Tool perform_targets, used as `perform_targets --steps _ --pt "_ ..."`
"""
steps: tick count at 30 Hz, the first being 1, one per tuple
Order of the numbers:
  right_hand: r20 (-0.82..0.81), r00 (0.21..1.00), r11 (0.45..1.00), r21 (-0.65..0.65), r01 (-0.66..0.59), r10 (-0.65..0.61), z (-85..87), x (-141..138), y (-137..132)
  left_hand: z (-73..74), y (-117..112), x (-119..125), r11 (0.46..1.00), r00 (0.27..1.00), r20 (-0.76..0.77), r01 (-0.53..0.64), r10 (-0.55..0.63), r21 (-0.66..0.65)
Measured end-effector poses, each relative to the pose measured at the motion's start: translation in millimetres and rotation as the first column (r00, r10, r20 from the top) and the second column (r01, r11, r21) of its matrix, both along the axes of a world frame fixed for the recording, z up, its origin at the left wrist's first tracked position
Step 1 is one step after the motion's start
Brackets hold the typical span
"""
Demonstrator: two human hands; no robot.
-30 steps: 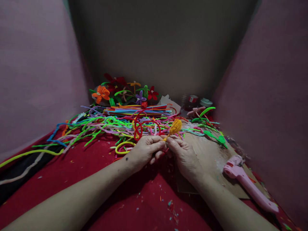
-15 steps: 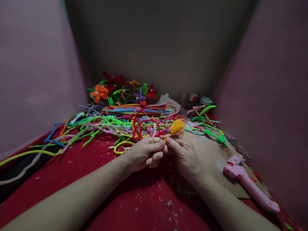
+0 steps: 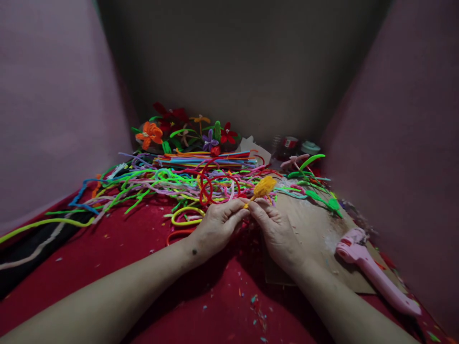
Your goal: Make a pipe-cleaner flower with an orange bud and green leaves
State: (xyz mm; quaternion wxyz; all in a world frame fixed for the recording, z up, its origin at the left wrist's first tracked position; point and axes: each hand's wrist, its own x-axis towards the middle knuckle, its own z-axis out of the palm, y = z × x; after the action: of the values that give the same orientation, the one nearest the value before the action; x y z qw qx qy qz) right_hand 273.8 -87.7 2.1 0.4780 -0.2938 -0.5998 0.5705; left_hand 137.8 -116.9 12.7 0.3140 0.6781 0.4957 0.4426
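A yellow pipe-cleaner flower bud [image 3: 264,187] points up and to the right above my fingertips. My left hand [image 3: 221,224] pinches the lower end of its short twisted stem. Close beside it, my right hand [image 3: 276,229] pinches the same stem just under the bud with thumb and forefinger. The stem's lowest part is hidden by the fingers. Behind the hands lie red pipe-cleaner loops [image 3: 206,186], and a yellow loop [image 3: 187,216] rests to the left of my left hand.
Tangled coloured pipe cleaners [image 3: 158,184] spread across the red cloth [image 3: 107,267]. Finished pipe-cleaner flowers [image 3: 149,135] stand at the back. On the right lies a cardboard sheet [image 3: 308,229] with a pink glue gun [image 3: 376,272] on it. A jar [image 3: 289,145] stands behind.
My left hand has rolled over so its back faces up and its fingers are tucked in. The yellow bud tilts slightly more to the right. Both hands stay on the stem.
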Motion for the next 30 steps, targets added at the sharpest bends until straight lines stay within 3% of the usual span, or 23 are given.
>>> perform_targets --steps 6,11,14,16,19,21,23,26,28,30 --pt "-0.135 0.98 0.971 -0.172 -0.167 0.145 -8.6 2 4 4.1 1 2 0.934 0.951 0.304 0.153 -0.051 -0.324" --pt "-0.239 0.962 0.964 -0.196 -0.178 0.129 -7.6 0 7 2.0 5 -4 0.822 0.791 0.6 0.419 -0.121 -0.387" --pt "-0.253 0.96 0.966 -0.193 -0.17 0.118 -3.2 -2 7 4.6 6 -7 0.76 0.736 0.654 0.522 -0.174 -0.386" --pt "-0.257 0.961 0.969 -0.19 -0.155 0.104 -2.2 -2 6 5.7 5 -6 0.808 0.822 0.54 0.438 -0.182 -0.394" --pt "-0.252 0.965 0.972 -0.201 -0.125 0.072 -4.2 -2 5 3.4 2 -2 0.958 0.978 0.182 0.145 -0.101 -0.249" --pt "-0.23 0.972 0.973 -0.212 -0.09 0.04 -6.7 -2 5 0.1 0 1 0.999 1.0 -0.013 -0.008 0.007 -0.034" --pt "-0.209 0.978 0.975 -0.215 -0.053 0.007 -9.0 -2 6 -1.9 -1 2 0.995 0.994 -0.085 -0.058 0.065 0.079" --pt "-0.172 0.985 0.978 -0.204 -0.052 0.017 -10.5 -2 6 0.5 0 1 0.995 0.999 0.035 0.01 -0.006 -0.098" --pt "-0.145 0.988 0.976 -0.203 -0.08 0.051 -10.1 -1 6 3.9 2 0 0.953 0.973 0.22 0.127 -0.067 -0.274" --pt "-0.139 0.987 0.974 -0.202 -0.103 0.075 -8.8 0 6 6.1 4 -1 0.897 0.91 0.403 0.256 -0.099 -0.359"
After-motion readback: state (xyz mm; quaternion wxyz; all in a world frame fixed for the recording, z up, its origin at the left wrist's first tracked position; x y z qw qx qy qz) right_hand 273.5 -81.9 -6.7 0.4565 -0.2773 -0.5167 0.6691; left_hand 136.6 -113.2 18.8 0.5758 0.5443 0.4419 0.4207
